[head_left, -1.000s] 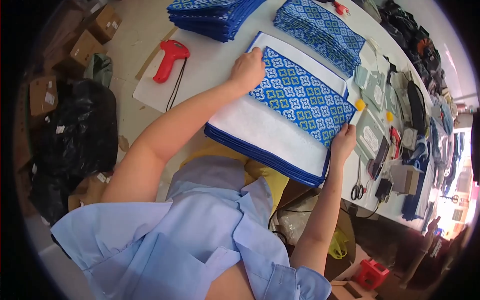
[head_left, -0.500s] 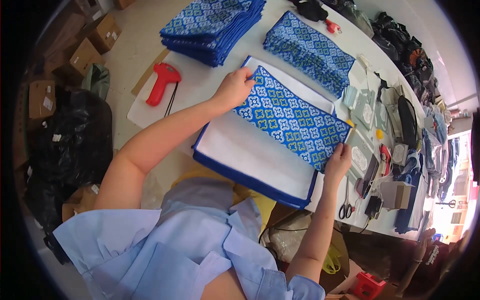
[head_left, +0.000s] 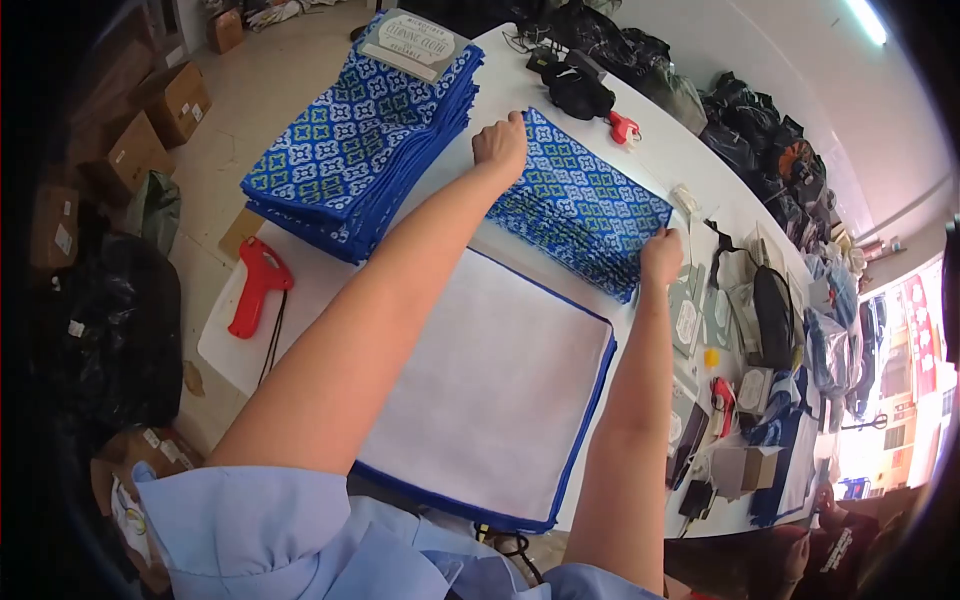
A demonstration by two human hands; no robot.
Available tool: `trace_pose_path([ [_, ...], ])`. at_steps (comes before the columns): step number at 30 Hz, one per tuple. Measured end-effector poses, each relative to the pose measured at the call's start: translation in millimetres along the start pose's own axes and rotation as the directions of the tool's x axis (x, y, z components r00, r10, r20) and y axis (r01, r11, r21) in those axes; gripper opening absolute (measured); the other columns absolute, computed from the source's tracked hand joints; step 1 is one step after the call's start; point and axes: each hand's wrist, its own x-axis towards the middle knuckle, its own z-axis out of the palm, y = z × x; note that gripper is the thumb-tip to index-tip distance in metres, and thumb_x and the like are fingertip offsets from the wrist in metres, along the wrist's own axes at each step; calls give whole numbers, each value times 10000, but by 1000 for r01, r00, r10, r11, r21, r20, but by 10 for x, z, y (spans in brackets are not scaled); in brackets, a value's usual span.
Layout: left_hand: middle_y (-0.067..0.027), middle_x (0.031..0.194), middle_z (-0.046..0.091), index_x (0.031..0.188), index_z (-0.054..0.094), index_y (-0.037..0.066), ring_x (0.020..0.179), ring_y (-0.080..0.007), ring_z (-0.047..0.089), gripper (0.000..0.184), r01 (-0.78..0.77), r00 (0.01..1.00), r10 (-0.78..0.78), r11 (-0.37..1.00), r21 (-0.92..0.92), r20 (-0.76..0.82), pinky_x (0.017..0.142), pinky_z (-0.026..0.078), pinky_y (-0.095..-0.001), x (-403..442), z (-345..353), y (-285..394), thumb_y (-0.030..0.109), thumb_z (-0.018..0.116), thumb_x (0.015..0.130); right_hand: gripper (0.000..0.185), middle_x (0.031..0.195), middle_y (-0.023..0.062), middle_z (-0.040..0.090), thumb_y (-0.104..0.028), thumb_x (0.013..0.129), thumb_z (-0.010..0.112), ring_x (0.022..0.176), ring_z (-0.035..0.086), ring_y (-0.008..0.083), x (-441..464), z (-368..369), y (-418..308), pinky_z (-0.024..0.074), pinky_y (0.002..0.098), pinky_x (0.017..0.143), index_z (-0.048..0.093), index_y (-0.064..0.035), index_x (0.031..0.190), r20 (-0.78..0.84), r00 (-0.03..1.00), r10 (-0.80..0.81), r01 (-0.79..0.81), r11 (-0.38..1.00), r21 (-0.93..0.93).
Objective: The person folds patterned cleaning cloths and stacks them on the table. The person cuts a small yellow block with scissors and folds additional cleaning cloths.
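Observation:
My left hand (head_left: 501, 146) is closed on the upper left corner of a folded blue patterned cloth (head_left: 590, 190). At the cloth's right end, my right hand (head_left: 662, 256) pinches the other corner. The cloth lies over or against a pile of similar folded cloths; the exact contact is hidden. Nearer my body is a stack of white cloths with blue edges (head_left: 490, 375), lying flat. Left of my left hand stands a tall stack of patterned cloths (head_left: 340, 150) with a grey printed card (head_left: 415, 45) on top.
A red tagging gun (head_left: 262, 285) with a black cord lies at the table's left. Grey cards (head_left: 688, 318), a small box (head_left: 745, 468) and a red tool (head_left: 722, 405) are at the right. Black bags (head_left: 745, 130) line the far side. Part of a person (head_left: 830, 545) shows at lower right.
Both hands have moved forward, carrying the folded cloth from above the white stack to the far pile. The view has shifted, showing more of the tall stack and its card.

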Motion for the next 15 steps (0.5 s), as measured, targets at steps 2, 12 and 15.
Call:
trace_pose_path([
  [2, -140, 856, 613, 951, 493, 53, 816, -284, 611, 163, 18, 997, -26, 993, 115, 66, 667, 487, -400, -48, 112, -35, 126, 465, 807, 244, 900, 170, 599, -288, 842, 444, 846, 573, 356, -33, 102, 57, 439, 461, 694, 502, -72, 940, 89, 996, 31, -23, 996, -83],
  [12, -145, 836, 614, 948, 487, 18, 748, -260, 627, 164, -121, 993, 112, 936, 331, 46, 582, 500, -353, -71, -16, -26, 94, 469, 803, 283, 906, 182, 590, -260, 830, 469, 834, 577, 356, -132, -33, -21, 441, 457, 681, 434, -73, 1039, 79, 996, -49, 62, 985, -161],
  [15, -121, 946, 571, 1002, 483, 27, 887, -243, 566, 211, -93, 995, 103, 937, 336, -14, 724, 454, -365, -66, 16, -19, 95, 467, 803, 360, 1014, 174, 558, -277, 836, 461, 916, 549, 346, -132, -29, 32, 433, 441, 722, 413, -87, 1139, -22, 992, -122, 117, 982, -150],
])
